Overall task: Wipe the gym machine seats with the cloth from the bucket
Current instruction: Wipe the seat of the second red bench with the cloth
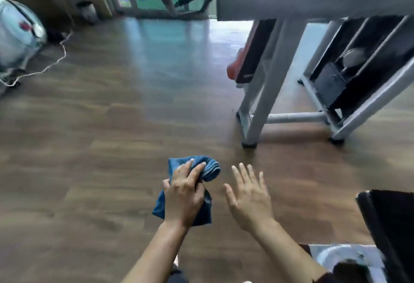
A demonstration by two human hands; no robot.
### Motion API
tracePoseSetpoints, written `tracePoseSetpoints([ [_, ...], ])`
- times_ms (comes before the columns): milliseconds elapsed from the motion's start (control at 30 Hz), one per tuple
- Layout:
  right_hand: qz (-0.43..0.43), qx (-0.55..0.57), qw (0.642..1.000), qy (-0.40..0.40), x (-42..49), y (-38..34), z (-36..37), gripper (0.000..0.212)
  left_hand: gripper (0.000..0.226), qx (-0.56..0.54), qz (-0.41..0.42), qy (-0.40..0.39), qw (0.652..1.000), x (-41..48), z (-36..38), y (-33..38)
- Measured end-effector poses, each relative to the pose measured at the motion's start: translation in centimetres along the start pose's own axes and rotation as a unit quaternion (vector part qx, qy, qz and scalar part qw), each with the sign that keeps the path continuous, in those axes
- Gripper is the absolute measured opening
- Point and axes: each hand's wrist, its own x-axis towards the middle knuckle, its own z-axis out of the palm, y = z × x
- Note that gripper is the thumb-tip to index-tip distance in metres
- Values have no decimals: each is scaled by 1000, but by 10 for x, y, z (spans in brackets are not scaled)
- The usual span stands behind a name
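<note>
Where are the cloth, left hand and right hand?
cloth (211,170): head view, on its bunched upper end.
left hand (183,196): head view, on the back of the hand gripping the cloth.
right hand (249,199): head view, on the back of the open hand.

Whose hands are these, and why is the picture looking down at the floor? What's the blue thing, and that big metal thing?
The picture comes from a camera worn on a person's head, so you see what they see: their own two arms over a wooden floor. The left hand grips a bunched-up blue cloth. The right hand is open, fingers spread, and holds nothing. The big thing at the upper right is a gym machine. Its pale metal legs stand on the floor, and a red pad shows beside one leg. The picture is a bit blurry.
</note>
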Motion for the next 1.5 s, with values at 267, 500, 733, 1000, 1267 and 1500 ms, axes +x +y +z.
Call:
tracePoseSetpoints([
  [267, -97, -7, 995, -11, 57, -169, 53, 80, 50, 4, -89, 25, 996, 19, -89, -155],
  [500, -124, -8, 992, -24, 110, -308, 86, 85, 49, 44, -95, 17, 994, 58, -160, -282],
  [733, -146, -7, 989, -9, 200, -394, 105, 77, 51, 58, -116, 21, 991, 135, -194, -371],
  [1000, -167, -7, 986, 10, 365, -461, 126, 73, 52, 64, -112, 22, 991, 292, -197, -454],
  [1267, -169, -13, 985, 19, 577, -533, 109, 68, 50, 69, -101, 22, 992, 505, -219, -520],
  [1500, -127, 4, 991, 53, 745, -572, 109, 68, 50, 72, -58, 16, 996, 690, -216, -577],
])
